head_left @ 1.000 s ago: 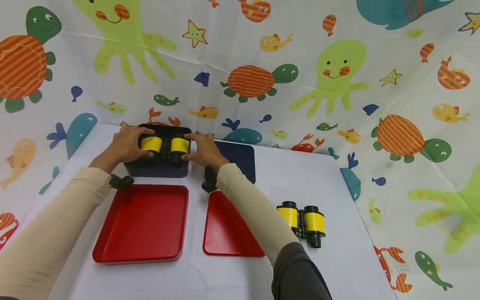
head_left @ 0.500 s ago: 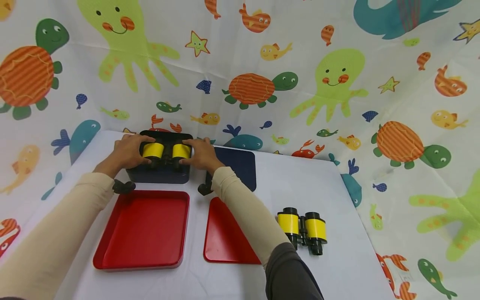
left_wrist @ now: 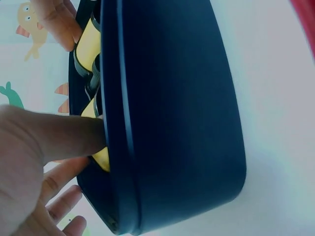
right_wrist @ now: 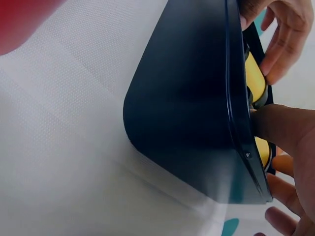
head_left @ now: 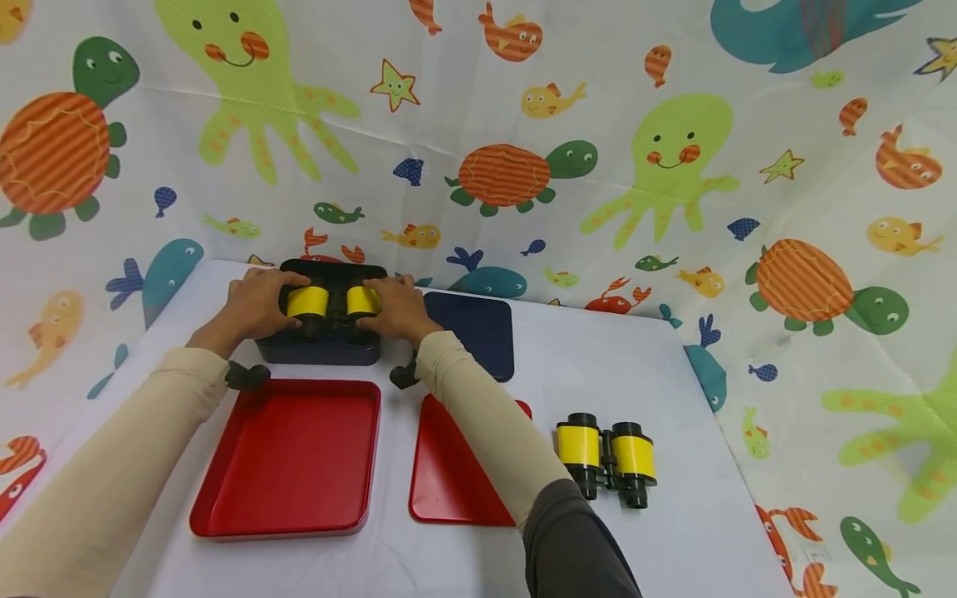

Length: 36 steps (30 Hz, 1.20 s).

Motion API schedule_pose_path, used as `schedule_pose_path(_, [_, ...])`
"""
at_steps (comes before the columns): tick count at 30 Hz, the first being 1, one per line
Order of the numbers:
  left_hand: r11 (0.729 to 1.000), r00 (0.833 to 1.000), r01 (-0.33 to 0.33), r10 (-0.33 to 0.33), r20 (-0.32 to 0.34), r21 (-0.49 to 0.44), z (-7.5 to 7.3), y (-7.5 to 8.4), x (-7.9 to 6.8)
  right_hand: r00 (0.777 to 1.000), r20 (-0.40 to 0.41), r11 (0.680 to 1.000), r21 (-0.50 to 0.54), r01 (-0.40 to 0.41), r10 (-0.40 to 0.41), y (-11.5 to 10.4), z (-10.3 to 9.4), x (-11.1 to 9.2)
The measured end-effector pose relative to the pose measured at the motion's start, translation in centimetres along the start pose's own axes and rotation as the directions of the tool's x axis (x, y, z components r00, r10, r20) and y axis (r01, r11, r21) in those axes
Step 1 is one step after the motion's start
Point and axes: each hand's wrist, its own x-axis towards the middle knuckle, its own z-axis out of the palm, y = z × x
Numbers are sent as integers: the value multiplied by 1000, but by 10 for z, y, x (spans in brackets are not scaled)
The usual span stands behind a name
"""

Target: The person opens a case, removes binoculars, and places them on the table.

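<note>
A pair of black binoculars with yellow barrels (head_left: 307,301) lies partly inside a deep dark blue box (head_left: 317,352) at the back left of the table. My left hand (head_left: 254,301) grips the left barrel, thumb near the front rim and fingers over the far side. On the right barrel (head_left: 362,302) my right hand (head_left: 399,307) does the same. Both wrist views show the thumbs reaching over the rim of the box; the lower part of the binoculars is hidden behind its front wall.
A shallow red box (head_left: 292,457) stands in front, with a flat red lid (head_left: 452,473) partly under the right forearm. Behind that lies a dark blue lid (head_left: 478,328). Second yellow-and-black binoculars (head_left: 607,448) rest at the right. A printed sea-animal cloth hangs behind the table.
The binoculars sit slightly lower in the dark blue box than a second ago, and both hands have gone down with them. The head view has tilted up a little.
</note>
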Motion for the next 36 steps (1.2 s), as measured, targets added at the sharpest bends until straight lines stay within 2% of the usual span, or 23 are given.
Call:
schedule_pose_path(9, [1000,1000,11,-11,-5,18,0,-3,0,998,-28,996,-69,53,-55,3,-1,1])
schedule_pose_path(14, [1000,1000,19,-19,4,20,2,-5,1,998,-20,996,-68,54,-56,4,-2,2])
schedule_pose_path(21, [1000,1000,25,-25,4,14,6,-7,0,997,-12,985,-157,74,-76,4,-1,3])
schedule_pose_path(26, [999,999,32,-32,3,25,7,-5,-2,996,-25,982,-171,86,-91,5,-1,3])
schedule_pose_path(30, [999,1000,27,-27,-2,40,3,-3,-5,995,-28,985,-149,88,-93,7,-1,2])
schedule_pose_path(36, [1000,999,4,-3,-40,27,-12,2,-9,992,-67,990,-102,102,-109,6,-6,3])
